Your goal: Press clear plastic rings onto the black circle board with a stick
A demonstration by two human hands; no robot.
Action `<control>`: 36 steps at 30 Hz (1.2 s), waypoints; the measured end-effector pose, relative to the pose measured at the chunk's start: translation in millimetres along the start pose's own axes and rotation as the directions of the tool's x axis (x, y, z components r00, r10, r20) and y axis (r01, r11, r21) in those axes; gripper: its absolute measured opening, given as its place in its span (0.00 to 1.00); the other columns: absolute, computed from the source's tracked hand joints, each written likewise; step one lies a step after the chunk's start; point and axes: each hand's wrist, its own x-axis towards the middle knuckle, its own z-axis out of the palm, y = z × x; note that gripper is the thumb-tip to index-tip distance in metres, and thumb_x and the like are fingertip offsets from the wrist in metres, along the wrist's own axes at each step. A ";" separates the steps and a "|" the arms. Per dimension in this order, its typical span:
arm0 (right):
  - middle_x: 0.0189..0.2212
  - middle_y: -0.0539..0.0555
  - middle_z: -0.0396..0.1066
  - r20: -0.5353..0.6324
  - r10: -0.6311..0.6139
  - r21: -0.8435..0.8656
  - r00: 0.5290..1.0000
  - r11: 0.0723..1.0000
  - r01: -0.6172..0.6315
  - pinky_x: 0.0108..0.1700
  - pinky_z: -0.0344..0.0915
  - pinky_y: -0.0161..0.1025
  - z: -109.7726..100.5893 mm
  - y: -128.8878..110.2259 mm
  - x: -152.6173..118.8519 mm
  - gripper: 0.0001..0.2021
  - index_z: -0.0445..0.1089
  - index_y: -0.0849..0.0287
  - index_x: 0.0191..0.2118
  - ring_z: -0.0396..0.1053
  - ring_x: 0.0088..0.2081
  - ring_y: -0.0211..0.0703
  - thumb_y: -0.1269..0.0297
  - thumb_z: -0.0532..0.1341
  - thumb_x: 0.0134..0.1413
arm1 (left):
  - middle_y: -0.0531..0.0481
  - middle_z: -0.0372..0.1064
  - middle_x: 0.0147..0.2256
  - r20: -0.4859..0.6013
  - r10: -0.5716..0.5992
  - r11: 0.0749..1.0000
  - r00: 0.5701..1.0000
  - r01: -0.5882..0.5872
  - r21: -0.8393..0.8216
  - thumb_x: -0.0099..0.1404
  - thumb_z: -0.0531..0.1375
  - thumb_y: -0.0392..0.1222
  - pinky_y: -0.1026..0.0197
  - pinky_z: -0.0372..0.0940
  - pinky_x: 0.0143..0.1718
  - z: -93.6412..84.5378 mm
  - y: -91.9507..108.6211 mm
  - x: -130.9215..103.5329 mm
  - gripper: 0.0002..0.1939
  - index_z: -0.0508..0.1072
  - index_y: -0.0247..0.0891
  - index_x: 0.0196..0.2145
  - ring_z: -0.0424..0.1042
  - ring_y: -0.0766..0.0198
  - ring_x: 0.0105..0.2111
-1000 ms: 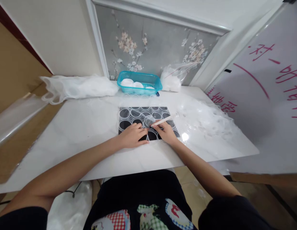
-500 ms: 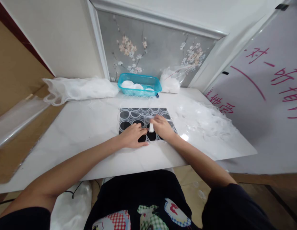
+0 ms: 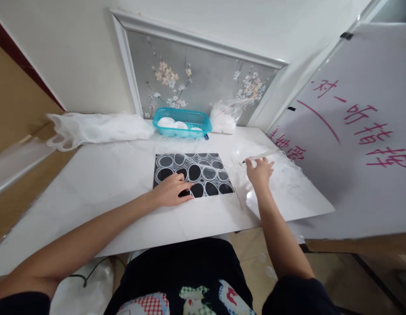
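Observation:
A black sheet (image 3: 194,173) patterned with rows of pale-edged rounds lies on the white table in front of me. Clear film seems to cover part of it. My left hand (image 3: 171,190) rests on the sheet's lower left, palm down, thumb and fingers apart. Off the sheet's right side, my right hand (image 3: 260,173) is raised by a heap of clear plastic offcuts (image 3: 288,179). A slim pale stick (image 3: 263,155) with a dark tip lies across its fingertips, seemingly pinched there. The exact kind of tool is too small to make out.
Behind the sheet stands a blue plastic basket (image 3: 183,131) with several white round pieces. To its right is a clear bag (image 3: 224,118) of white material; to its left, a long bundle of clear plastic (image 3: 104,129). A whiteboard (image 3: 363,192) leans at the right.
My right hand has moved from the sheet to the right, over beside the plastic offcuts. The left hand stays on the sheet. The view has shifted slightly.

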 end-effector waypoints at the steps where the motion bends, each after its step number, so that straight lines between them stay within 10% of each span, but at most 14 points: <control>1: 0.50 0.70 0.70 0.071 -0.068 0.075 0.995 0.995 0.063 0.58 0.51 0.73 0.4 -7.5 -10.9 0.13 0.76 0.61 0.36 0.58 0.60 0.72 0.56 0.60 0.56 | 0.46 0.75 0.36 0.002 0.013 1.000 1.000 -0.013 0.022 0.69 0.59 0.49 0.56 0.60 0.43 0.5 0.1 0.0 0.17 0.75 0.35 0.48 0.68 0.55 0.40; 9: 0.33 0.54 0.78 0.534 -0.464 0.572 0.707 0.814 0.101 0.40 0.69 0.44 14.4 -60.4 -57.5 0.14 0.75 0.55 0.37 0.75 0.36 0.49 0.53 0.57 0.60 | 0.42 0.76 0.38 0.074 0.086 0.972 0.994 -0.100 0.212 0.73 0.53 0.53 0.54 0.60 0.39 -7.9 9.1 11.0 0.20 0.76 0.33 0.43 0.69 0.53 0.39; 21: 0.33 0.55 0.78 0.525 -0.398 0.591 0.753 0.807 0.014 0.40 0.69 0.44 26.9 -48.9 -63.9 0.15 0.73 0.57 0.33 0.75 0.35 0.48 0.52 0.55 0.60 | 0.43 0.73 0.28 0.025 -0.168 0.934 0.985 0.151 0.323 0.71 0.56 0.52 0.52 0.60 0.40 -6.8 35.3 46.7 0.17 0.74 0.34 0.36 0.70 0.48 0.40; 28: 0.32 0.55 0.78 0.502 -0.403 0.540 0.765 0.837 0.087 0.39 0.69 0.44 27.1 -48.2 -62.5 0.14 0.72 0.56 0.34 0.75 0.36 0.49 0.53 0.55 0.61 | 0.41 0.74 0.46 0.113 0.043 0.977 0.993 -0.065 0.203 0.70 0.58 0.51 0.52 0.59 0.42 7.0 34.4 50.0 0.17 0.73 0.33 0.45 0.68 0.50 0.44; 36: 0.38 0.58 0.79 0.436 -0.655 0.345 0.617 0.755 0.557 0.61 0.55 0.56 22.0 -55.4 -83.0 0.13 0.73 0.53 0.41 0.67 0.55 0.55 0.71 0.53 0.60 | 0.41 0.71 0.36 0.127 -0.018 0.993 0.992 0.003 0.117 0.67 0.60 0.52 0.54 0.61 0.42 10.6 27.6 48.1 0.18 0.73 0.33 0.44 0.68 0.51 0.41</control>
